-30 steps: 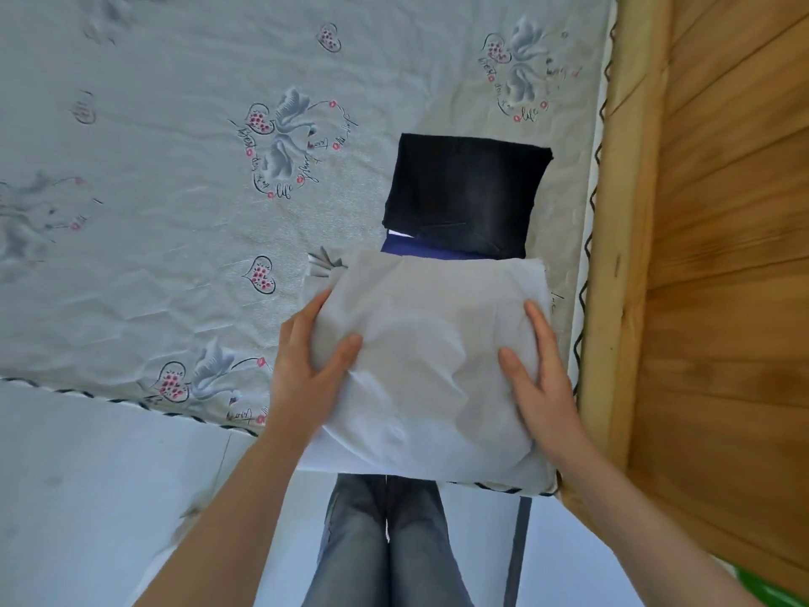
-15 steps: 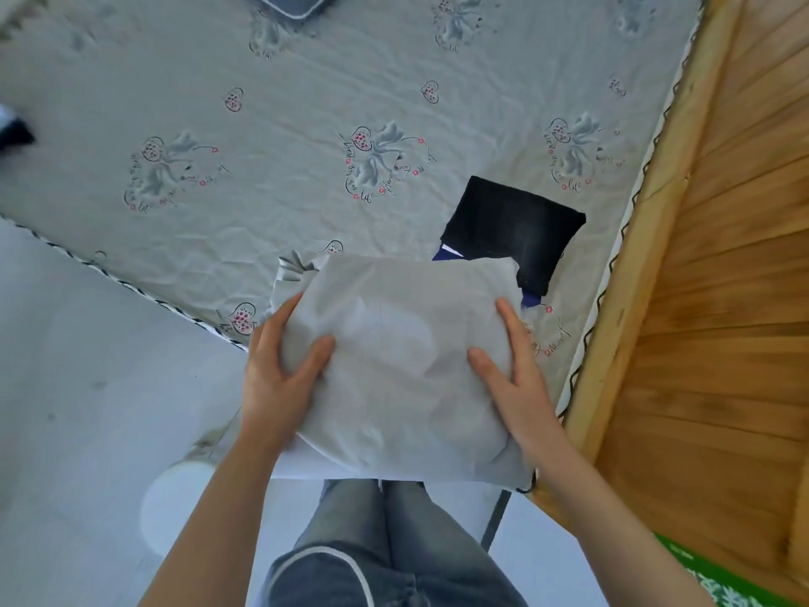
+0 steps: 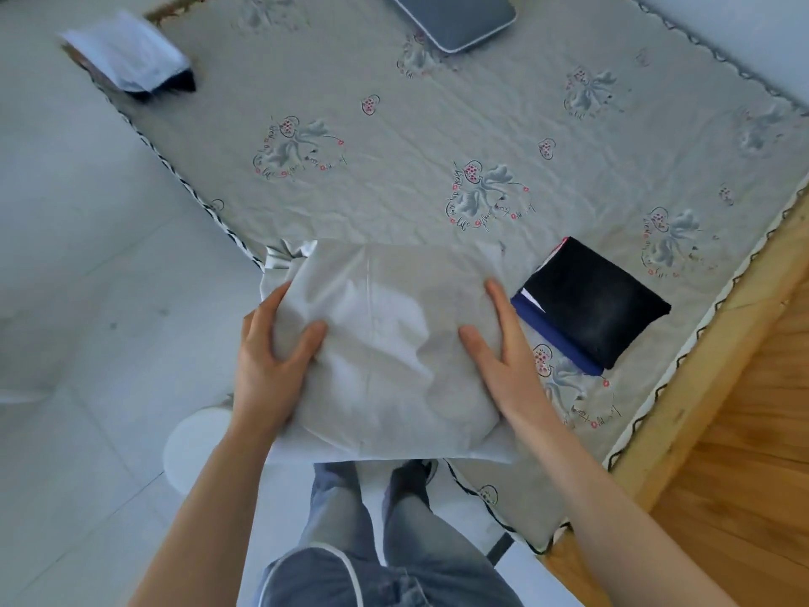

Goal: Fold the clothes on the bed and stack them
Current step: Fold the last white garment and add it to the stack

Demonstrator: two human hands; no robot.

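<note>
A folded pale grey garment (image 3: pixel 385 343) is held up between my hands over the near edge of the bed (image 3: pixel 394 199). My left hand (image 3: pixel 271 361) grips its left side with the thumb on top. At its right side, my right hand (image 3: pixel 503 365) holds it the same way, thumb pressed on the cloth. To the right, a folded black garment (image 3: pixel 599 308) lies on a folded blue one (image 3: pixel 553 335) as a small stack on the bed. The pale garment is apart from that stack.
A white and dark bundle of cloth (image 3: pixel 127 59) sits at the bed's far left corner. A grey flat device (image 3: pixel 455 15) lies at the far edge. The wooden bed frame (image 3: pixel 700 409) runs along the right. My legs and a white round object (image 3: pixel 192 449) are below.
The pale garment, still held by both hands, has shifted left, from overlapping the black and blue stack to beside it. My view has swung to show more of the bed.
</note>
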